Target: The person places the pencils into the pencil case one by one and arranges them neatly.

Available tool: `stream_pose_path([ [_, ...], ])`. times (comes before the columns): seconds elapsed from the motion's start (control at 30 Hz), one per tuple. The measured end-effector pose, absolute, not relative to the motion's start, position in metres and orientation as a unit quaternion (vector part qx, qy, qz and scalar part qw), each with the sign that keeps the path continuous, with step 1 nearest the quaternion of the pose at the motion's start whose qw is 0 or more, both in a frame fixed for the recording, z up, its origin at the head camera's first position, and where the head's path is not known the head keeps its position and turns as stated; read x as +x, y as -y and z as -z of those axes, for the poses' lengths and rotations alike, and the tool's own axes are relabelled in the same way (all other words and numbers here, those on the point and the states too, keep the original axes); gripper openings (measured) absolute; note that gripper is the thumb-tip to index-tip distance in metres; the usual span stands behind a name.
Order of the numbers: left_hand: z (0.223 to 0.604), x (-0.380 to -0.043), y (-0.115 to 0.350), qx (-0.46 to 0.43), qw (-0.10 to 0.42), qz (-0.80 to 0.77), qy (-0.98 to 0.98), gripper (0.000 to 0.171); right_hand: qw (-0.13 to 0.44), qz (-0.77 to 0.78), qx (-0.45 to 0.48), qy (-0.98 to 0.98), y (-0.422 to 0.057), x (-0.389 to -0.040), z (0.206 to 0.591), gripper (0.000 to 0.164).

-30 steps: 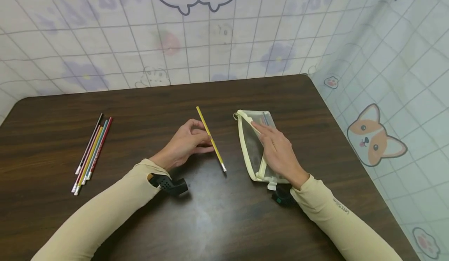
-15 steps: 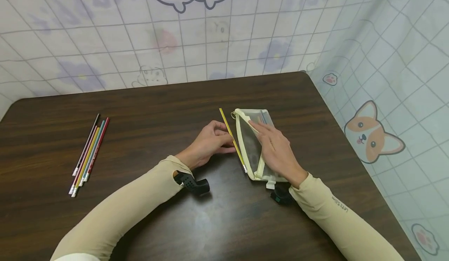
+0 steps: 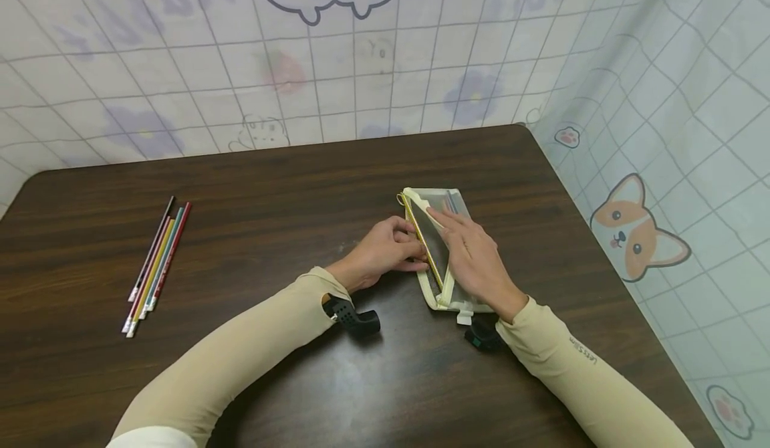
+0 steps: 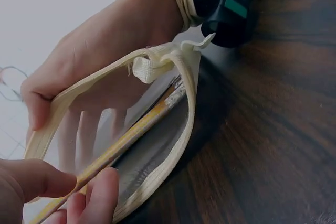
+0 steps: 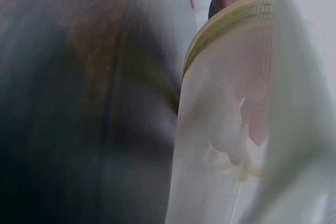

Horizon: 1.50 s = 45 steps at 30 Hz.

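Note:
My left hand (image 3: 388, 253) pinches a yellow pencil (image 4: 126, 139) between thumb and fingers. The pencil lies inside the open mouth of a see-through mesh pencil pouch (image 3: 428, 295) with a cream zipper edge, its white-ferruled eraser end toward the near corner. My right hand (image 3: 475, 251) grips the pouch's right side and holds the mouth apart; in the left wrist view a digit hooks over the rim while other fingers show through the mesh. In the right wrist view the mesh wall (image 5: 191, 182) fills the right half, with fingers faintly visible through it.
Several coloured pencils (image 3: 158, 267) lie in a loose bundle on the left of the dark wooden table (image 3: 289, 187). A patterned cloth (image 3: 385, 67) hangs behind the table and along its right side. Black wrist cameras (image 3: 361, 322) sit under both wrists.
My left hand has moved right, bringing the yellow pencil from over the table into the pouch's mouth. The right hand and the pouch stay nearly in place.

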<state>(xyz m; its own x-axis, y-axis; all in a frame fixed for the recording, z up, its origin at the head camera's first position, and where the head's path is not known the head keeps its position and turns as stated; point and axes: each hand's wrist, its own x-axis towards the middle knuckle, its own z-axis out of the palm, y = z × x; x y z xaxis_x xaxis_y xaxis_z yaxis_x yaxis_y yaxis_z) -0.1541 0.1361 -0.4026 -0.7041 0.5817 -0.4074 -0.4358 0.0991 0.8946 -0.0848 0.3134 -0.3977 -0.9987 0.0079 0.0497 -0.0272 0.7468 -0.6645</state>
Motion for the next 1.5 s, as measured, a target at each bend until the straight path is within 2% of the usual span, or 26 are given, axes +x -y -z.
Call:
stream_pose_path([
  [0.17,0.402,-0.155,-0.131,0.078,0.387,-0.656,-0.644,0.039,0.018,-0.360,0.006,0.933,-0.312,-0.085,0.397,0.048],
  [0.43,0.397,-0.164,-0.103,0.075,0.365,-0.646,-0.666,0.037,0.023,-0.357,0.011,0.934,-0.311,-0.086,0.396,0.047],
  [0.67,0.386,-0.188,-0.031,0.054,0.311,-0.620,-0.718,0.040,0.022,-0.363,0.015,0.931,-0.311,-0.086,0.393,0.049],
  [1.0,0.372,-0.196,0.080,0.026,0.287,-0.590,-0.755,0.045,0.012,-0.360,0.015,0.933,-0.307,-0.086,0.393,0.050],
  [1.23,0.367,-0.189,0.115,0.017,0.265,-0.609,-0.747,0.057,0.023,-0.349,0.019,0.937,-0.308,-0.084,0.394,0.051],
  [1.5,0.360,-0.177,0.152,0.001,0.239,-0.661,-0.711,0.053,0.028,-0.344,0.020,0.938,-0.304,-0.085,0.393,0.050],
])
